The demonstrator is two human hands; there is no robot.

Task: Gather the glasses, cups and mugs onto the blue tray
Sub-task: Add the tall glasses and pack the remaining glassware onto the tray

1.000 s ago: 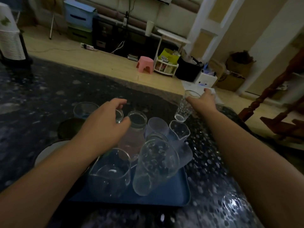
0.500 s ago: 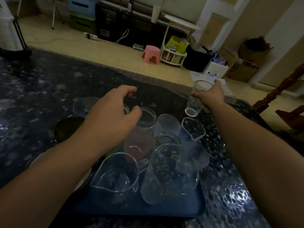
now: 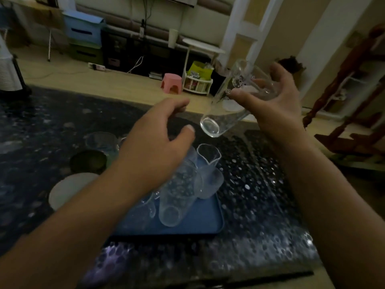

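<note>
- No writing is readable.
- The right hand point(image 3: 277, 105), raised since earlier, grips a tilted clear glass point(image 3: 227, 105) above the desk point(image 3: 260, 195).
- The left hand point(image 3: 154, 147) hovers, fingers apart, over the blue tray point(image 3: 200, 224).

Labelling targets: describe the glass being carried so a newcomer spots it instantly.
Start at the blue tray on the dark table, then look up and right. The clear glass is airborne, tilted, held in the right hand; the other glasses all sit below, on or beside the tray.

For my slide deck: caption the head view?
Right hand lifts a tilted clear glass above the crowded blue tray; left hand hovers open.
</note>
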